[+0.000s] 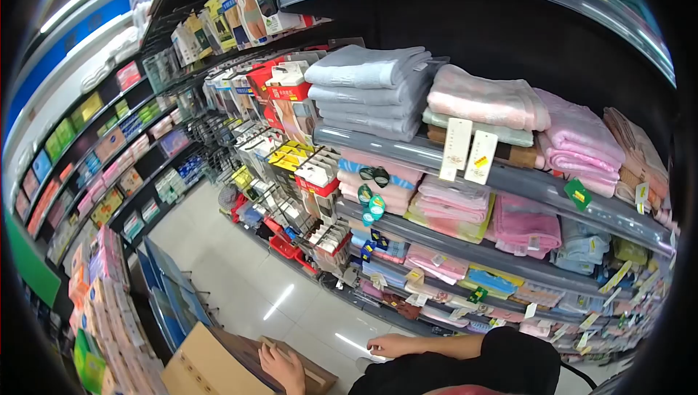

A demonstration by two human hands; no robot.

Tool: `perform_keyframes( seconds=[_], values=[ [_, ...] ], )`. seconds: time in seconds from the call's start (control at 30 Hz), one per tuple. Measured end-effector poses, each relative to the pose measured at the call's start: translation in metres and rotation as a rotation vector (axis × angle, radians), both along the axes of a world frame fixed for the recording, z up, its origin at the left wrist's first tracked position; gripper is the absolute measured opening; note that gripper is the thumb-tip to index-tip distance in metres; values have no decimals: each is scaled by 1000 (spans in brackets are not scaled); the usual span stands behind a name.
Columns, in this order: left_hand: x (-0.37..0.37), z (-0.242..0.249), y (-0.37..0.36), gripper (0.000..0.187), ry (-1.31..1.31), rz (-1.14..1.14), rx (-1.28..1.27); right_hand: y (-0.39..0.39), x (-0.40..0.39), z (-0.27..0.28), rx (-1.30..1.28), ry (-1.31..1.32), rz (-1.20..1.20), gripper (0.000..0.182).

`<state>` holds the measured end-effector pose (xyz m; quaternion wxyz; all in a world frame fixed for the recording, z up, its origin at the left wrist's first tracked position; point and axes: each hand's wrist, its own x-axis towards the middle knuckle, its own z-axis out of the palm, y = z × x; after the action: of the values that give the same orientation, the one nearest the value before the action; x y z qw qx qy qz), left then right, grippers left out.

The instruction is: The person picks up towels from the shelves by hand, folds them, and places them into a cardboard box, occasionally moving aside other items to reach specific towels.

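My left hand lies on the brown cardboard box at the bottom of the view. Its fingers are somewhat spread over the box's edge, not wrapped round anything I can see. Out from a black sleeve reaches my right hand, low over the floor beside the shelves. It appears empty, with its fingers loosely apart. Folded towels fill the shelves to the right: a grey-blue stack, a pale pink patterned pile and a pink pile. White price tags hang from the shelf edge.
Boxed and bagged underwear hangs on a hook rack left of the towels, with a red basket low down. Blue folded panels and stacked packages stand at left. Shelves line the far side beyond the tiled floor.
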<state>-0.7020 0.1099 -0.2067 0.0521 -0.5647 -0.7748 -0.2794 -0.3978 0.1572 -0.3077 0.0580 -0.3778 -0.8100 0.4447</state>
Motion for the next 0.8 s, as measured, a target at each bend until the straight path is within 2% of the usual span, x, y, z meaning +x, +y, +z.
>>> perform_keyframes(
  seconds=[0.13, 0.23, 0.37, 0.57, 0.7, 0.73, 0.8],
  values=[
    [-34, 19, 79, 48, 14, -185, 114, 32, -39, 21, 75, 27, -65, 29],
    [-24, 78, 141, 47, 16, -381, 180, 46, -51, 31, 72, 36, -127, 28],
    [13, 160, 209, 45, -23, -668, 394, 62, -54, 45, 133, -1, -187, 28],
    [85, 292, 264, 45, 56, -1012, 705, 79, -68, 55, 129, 8, -246, 30],
    [134, 369, 302, 44, 85, -1224, 905, 91, -81, 56, 162, 109, -266, 29],
    [145, 384, 310, 44, 81, -1230, 899, 93, -84, 57, 177, 123, -271, 28],
    [169, 412, 329, 43, 145, -1406, 891, 98, -84, 60, 137, 107, -288, 29]
  ],
)
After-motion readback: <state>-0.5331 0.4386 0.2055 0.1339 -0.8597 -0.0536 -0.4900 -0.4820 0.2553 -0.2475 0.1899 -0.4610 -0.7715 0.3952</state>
